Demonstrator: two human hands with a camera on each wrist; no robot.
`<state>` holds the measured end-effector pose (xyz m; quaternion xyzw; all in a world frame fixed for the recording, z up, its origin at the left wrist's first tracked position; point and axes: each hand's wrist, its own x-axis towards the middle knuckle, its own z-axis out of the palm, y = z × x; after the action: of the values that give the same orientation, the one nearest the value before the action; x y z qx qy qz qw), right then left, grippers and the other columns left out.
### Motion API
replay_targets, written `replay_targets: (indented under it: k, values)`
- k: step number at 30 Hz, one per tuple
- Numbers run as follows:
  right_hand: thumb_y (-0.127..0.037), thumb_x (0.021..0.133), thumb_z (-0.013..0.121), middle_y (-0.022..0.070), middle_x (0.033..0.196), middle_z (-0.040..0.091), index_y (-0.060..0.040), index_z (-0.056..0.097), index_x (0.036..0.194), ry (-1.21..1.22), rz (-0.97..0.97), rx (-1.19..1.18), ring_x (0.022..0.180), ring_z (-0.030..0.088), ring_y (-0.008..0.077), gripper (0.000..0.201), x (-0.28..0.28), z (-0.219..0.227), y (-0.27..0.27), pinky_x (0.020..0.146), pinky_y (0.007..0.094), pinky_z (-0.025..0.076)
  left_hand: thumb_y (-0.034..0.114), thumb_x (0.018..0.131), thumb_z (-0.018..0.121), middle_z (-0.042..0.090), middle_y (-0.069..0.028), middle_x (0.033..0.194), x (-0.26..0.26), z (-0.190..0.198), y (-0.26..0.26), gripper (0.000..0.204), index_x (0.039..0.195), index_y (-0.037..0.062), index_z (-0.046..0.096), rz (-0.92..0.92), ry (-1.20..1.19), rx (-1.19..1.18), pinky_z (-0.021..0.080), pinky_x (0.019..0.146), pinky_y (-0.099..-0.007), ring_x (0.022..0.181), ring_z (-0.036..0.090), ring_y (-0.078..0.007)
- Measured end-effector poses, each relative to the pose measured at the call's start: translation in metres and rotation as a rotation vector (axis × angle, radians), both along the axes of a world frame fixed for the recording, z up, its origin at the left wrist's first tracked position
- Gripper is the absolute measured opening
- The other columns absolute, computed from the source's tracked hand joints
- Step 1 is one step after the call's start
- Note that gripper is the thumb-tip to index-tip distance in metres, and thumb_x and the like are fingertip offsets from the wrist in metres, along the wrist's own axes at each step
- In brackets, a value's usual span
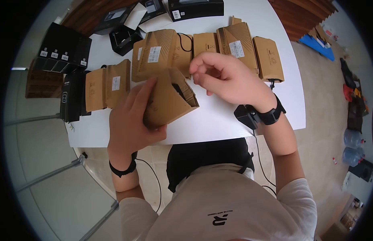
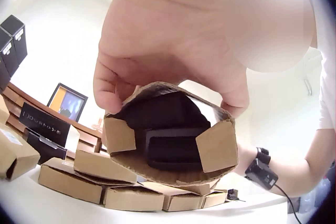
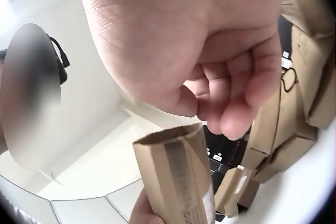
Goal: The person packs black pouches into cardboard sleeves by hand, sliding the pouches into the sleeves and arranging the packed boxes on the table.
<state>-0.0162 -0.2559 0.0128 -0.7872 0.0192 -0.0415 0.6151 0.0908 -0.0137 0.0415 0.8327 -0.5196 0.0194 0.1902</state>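
Observation:
My left hand (image 1: 132, 114) grips a brown cardboard box (image 1: 166, 102) over the near part of the white table, fingers on one side and thumb on the other. Flaps stand open at the end facing the left wrist view, where dark black contents (image 2: 178, 150) show inside the box (image 2: 116, 136). The end toward the right hand is also open, with a torn-looking edge. My right hand (image 1: 236, 82) hovers just right of that end, apart from it. Its fingers are loosely curled, and nothing shows between them in the right wrist view.
Several brown cardboard boxes (image 1: 154, 52) stand in a row across the white table (image 1: 218, 124), some with labels. Black boxes (image 1: 66, 46) are stacked at the far left, and more black boxes (image 1: 196, 10) lie at the back. A thin black cable (image 1: 185, 42) loops among the brown boxes.

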Motion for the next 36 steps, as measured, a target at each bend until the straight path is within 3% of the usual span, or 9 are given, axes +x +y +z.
replay_targets:
  k: [4,7,14,18,20,23,30,33,36]
  values:
    - [-0.007,0.088,0.064,0.0006,0.084,0.063,-0.0023,0.06,0.12,-0.008,0.01,-0.053,0.069,0.058,0.0072,0.032,-0.008,0.002,0.002,0.06,0.0235,0.049,0.017,0.053,0.074,0.059,-0.0073,0.117,0.006,0.003,-0.014,0.087,0.137,0.0133,0.051,-0.12,-0.129,0.042,0.054,0.079,-0.0405,0.102,0.06,-0.0302]
    - [-0.024,0.08,0.069,0.0069,0.073,0.066,-0.0008,0.062,0.119,0.004,0.065,-0.042,0.063,0.061,0.0144,0.046,-0.008,-0.007,0.0,0.057,0.0276,0.048,0.015,0.052,0.071,0.059,-0.0099,0.116,0.008,0.002,-0.025,0.084,0.135,0.0119,0.054,-0.18,-0.039,-0.006,0.052,0.084,-0.0421,0.105,0.058,-0.0327]
    - [-0.02,0.073,0.071,0.0093,0.068,0.065,0.003,0.064,0.114,0.068,0.073,-0.007,0.058,0.06,0.0135,0.048,-0.007,-0.017,0.005,0.054,0.0268,0.046,0.017,0.053,0.071,0.058,-0.0161,0.12,0.028,-0.015,-0.025,0.081,0.131,0.0053,0.055,-0.318,0.115,-0.137,0.045,0.093,-0.0436,0.108,0.055,-0.0377]
    - [-0.017,0.072,0.071,0.0076,0.066,0.064,0.0029,0.065,0.112,-0.015,-0.012,-0.041,0.057,0.059,0.0113,0.045,-0.004,-0.029,0.005,0.053,0.026,0.046,0.022,0.056,0.078,0.057,-0.0169,0.125,0.048,-0.027,-0.023,0.088,0.137,0.0019,0.048,-0.366,0.258,-0.174,0.042,0.099,-0.0411,0.116,0.054,-0.0351]
    - [-0.014,0.073,0.07,0.0042,0.065,0.063,0.0014,0.066,0.114,-0.018,-0.066,0.113,0.058,0.057,0.0055,0.044,-0.005,-0.033,0.003,0.052,0.0229,0.044,0.028,0.059,0.084,0.054,-0.0162,0.13,0.056,-0.033,-0.024,0.1,0.144,0.0002,0.039,-0.365,0.529,-0.234,0.038,0.105,-0.0397,0.125,0.051,-0.0306]
    - [-0.009,0.075,0.07,0.0,0.071,0.065,-0.0004,0.065,0.118,-0.119,-0.072,0.257,0.059,0.054,0.0006,0.044,-0.002,-0.037,-0.002,0.051,0.019,0.041,0.032,0.056,0.088,0.052,-0.0153,0.134,0.062,-0.036,-0.027,0.11,0.147,0.0005,0.035,-0.334,0.685,-0.409,0.036,0.108,-0.0401,0.13,0.048,-0.0289]
    - [-0.008,0.08,0.073,-0.0035,0.081,0.068,-0.0033,0.066,0.118,-0.196,-0.033,0.268,0.061,0.053,-0.002,0.039,-0.002,-0.039,-0.002,0.053,0.0163,0.041,0.029,0.05,0.089,0.051,-0.0137,0.134,0.065,-0.047,-0.023,0.108,0.143,0.001,0.042,-0.314,0.734,-0.574,0.037,0.106,-0.0385,0.127,0.049,-0.0278]
    - [-0.006,0.079,0.074,-0.0011,0.079,0.068,0.0006,0.065,0.115,-0.171,-0.023,0.293,0.061,0.058,0.0016,0.038,-0.005,-0.037,0.001,0.052,0.0172,0.044,0.028,0.047,0.089,0.052,-0.0127,0.132,0.071,-0.046,-0.013,0.098,0.133,-0.001,0.053,-0.308,0.673,-0.516,0.037,0.103,-0.0371,0.121,0.05,-0.026]
    - [-0.003,0.079,0.074,0.0018,0.08,0.068,0.0037,0.064,0.113,-0.147,-0.019,0.348,0.062,0.062,0.005,0.036,-0.005,-0.027,0.003,0.052,0.0189,0.047,0.028,0.047,0.088,0.051,-0.0146,0.133,0.087,-0.052,-0.005,0.097,0.132,-0.0035,0.053,-0.367,0.64,-0.509,0.036,0.104,-0.0373,0.123,0.049,-0.0271]
